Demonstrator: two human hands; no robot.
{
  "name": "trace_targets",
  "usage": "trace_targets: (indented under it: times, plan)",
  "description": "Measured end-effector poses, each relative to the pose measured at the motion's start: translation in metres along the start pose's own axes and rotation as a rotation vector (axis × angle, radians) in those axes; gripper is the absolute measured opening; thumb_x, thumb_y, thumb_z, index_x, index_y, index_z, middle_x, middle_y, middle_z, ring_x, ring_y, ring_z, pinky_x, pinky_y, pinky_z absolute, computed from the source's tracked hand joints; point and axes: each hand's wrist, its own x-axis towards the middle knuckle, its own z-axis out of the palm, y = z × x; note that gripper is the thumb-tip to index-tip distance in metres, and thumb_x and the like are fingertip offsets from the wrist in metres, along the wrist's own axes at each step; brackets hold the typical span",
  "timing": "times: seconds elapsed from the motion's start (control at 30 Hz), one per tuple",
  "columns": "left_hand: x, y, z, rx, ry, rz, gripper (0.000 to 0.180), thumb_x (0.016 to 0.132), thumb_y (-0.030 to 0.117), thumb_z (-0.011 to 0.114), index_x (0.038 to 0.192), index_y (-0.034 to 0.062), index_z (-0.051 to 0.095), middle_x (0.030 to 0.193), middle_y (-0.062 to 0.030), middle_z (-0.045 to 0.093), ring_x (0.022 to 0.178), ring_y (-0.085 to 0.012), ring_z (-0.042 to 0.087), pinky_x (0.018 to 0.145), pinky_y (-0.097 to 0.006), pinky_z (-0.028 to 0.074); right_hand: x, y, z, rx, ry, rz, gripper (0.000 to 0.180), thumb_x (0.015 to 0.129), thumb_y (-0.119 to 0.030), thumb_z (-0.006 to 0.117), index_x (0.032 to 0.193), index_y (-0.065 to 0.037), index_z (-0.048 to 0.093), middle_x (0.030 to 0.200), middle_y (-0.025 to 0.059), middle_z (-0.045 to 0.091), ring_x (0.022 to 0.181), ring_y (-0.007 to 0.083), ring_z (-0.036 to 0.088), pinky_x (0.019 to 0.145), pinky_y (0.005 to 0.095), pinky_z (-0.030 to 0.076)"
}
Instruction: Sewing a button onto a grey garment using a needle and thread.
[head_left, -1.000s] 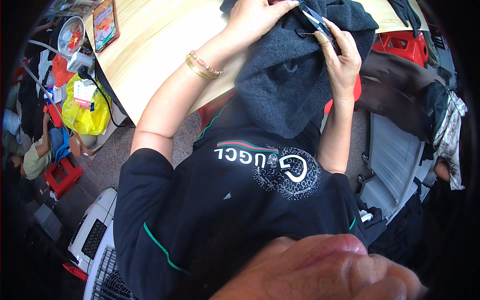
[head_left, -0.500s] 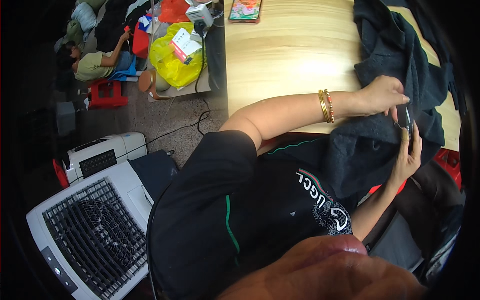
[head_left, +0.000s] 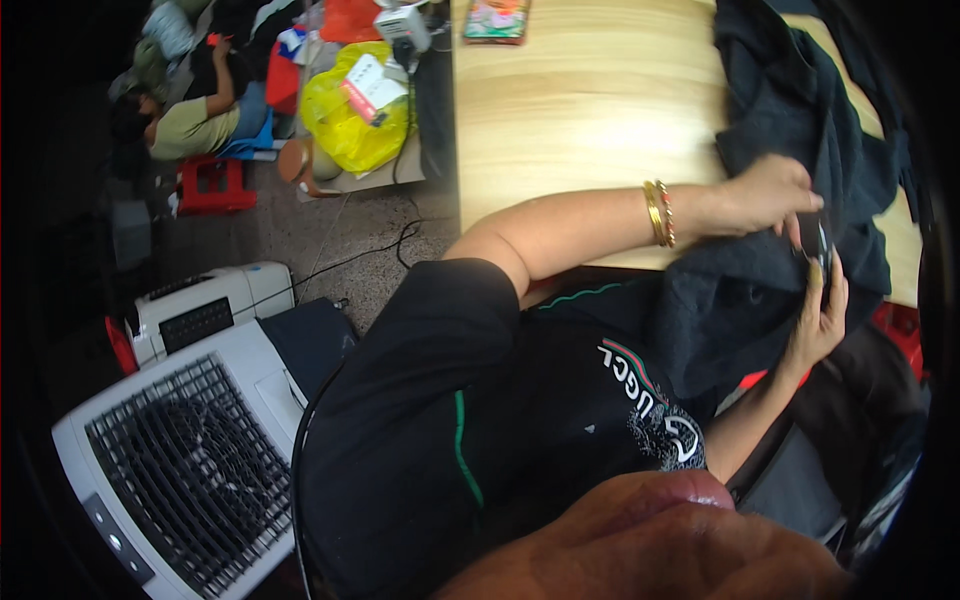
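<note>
We see the dark grey knitted garment [head_left: 735, 305] bunched at the right of the pale wooden table [head_left: 590, 110], one part running toward the far edge and the nearest folds hanging over the near edge, against the wearer's black shirt [head_left: 410, 400]. Both hands are at its right part.

Our left hand [head_left: 768, 198], reaching in from the left with gold bangles [head_left: 655, 215] and a beaded bracelet at the wrist, has its fingers drawn together over the cloth; we cannot tell whether they pinch any of it. Our right hand [head_left: 820, 315] is just nearer to us, gripping small scissors [head_left: 824, 243] between thumb and fingers. The scissors point away from us, close to the left fingertips; they are blurred, so we can only say that they appear dark with a bright edge.

A phone [head_left: 496, 20] lies at the table's far left. Well to the left, a yellow plastic bag [head_left: 345, 115] has a white and pink box [head_left: 374, 88] on it, and beyond it a co-worker [head_left: 200, 125] sits on a red stool [head_left: 215, 185]. At near left stands a white air cooler [head_left: 200, 440].
</note>
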Motion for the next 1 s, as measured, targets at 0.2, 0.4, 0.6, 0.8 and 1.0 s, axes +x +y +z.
trace_targets:
  times: [0.2, 0.4, 0.6, 0.8, 1.0]
  plan:
    - [-0.008, 0.012, -0.017, 0.056, -0.005, -0.035, 0.017, 0.096, 0.016, 0.065, 0.102, 0.0011, 0.062, 0.089, -0.0109, 0.072, 0.074, -0.0138, 0.071, 0.061, -0.019, 0.052, -0.001, -0.008, 0.013, -0.005, 0.051, -0.051, 0.031, 0.088, -0.006, 0.074, 0.118, -0.001, 0.069, 0.098, 0.0046, 0.068, 0.090, 0.0102, 0.061, 0.080, 0.0213, 0.047]
    - [-0.003, 0.009, -0.016, 0.004, -0.015, -0.116, 0.022, 0.100, 0.026, 0.059, 0.089, 0.0079, 0.057, 0.066, -0.0076, 0.067, 0.047, -0.0061, 0.051, 0.045, -0.017, 0.038, -0.001, -0.017, 0.001, -0.012, 0.053, -0.061, 0.035, 0.084, -0.008, 0.078, 0.118, -0.005, 0.071, 0.080, -0.0010, 0.055, 0.069, 0.0061, 0.048, 0.062, 0.0206, 0.040]
    - [0.000, 0.006, -0.017, -0.020, -0.049, -0.114, 0.021, 0.101, 0.026, 0.058, 0.089, 0.0083, 0.056, 0.066, -0.0081, 0.068, 0.046, -0.0064, 0.052, 0.045, -0.016, 0.039, 0.002, -0.016, 0.000, -0.006, 0.043, -0.087, 0.035, 0.084, -0.010, 0.078, 0.118, -0.005, 0.071, 0.080, -0.0013, 0.054, 0.069, 0.0062, 0.048, 0.062, 0.0209, 0.039]
    - [-0.001, 0.008, -0.018, -0.021, -0.062, -0.110, 0.021, 0.101, 0.025, 0.057, 0.089, 0.0083, 0.055, 0.066, -0.0082, 0.067, 0.046, -0.0069, 0.052, 0.046, -0.017, 0.039, 0.006, -0.016, 0.002, -0.024, 0.037, -0.092, 0.033, 0.084, -0.010, 0.078, 0.116, -0.005, 0.071, 0.078, -0.0004, 0.055, 0.068, 0.0070, 0.049, 0.061, 0.0214, 0.040]
    - [-0.003, 0.012, -0.016, 0.006, -0.068, -0.109, 0.023, 0.100, 0.027, 0.059, 0.087, 0.0083, 0.056, 0.068, -0.0075, 0.068, 0.048, -0.0067, 0.052, 0.047, -0.017, 0.039, 0.006, -0.017, 0.002, -0.071, 0.074, -0.144, 0.030, 0.084, -0.009, 0.077, 0.114, -0.004, 0.072, 0.077, -0.0003, 0.058, 0.069, 0.0071, 0.052, 0.062, 0.0210, 0.041]
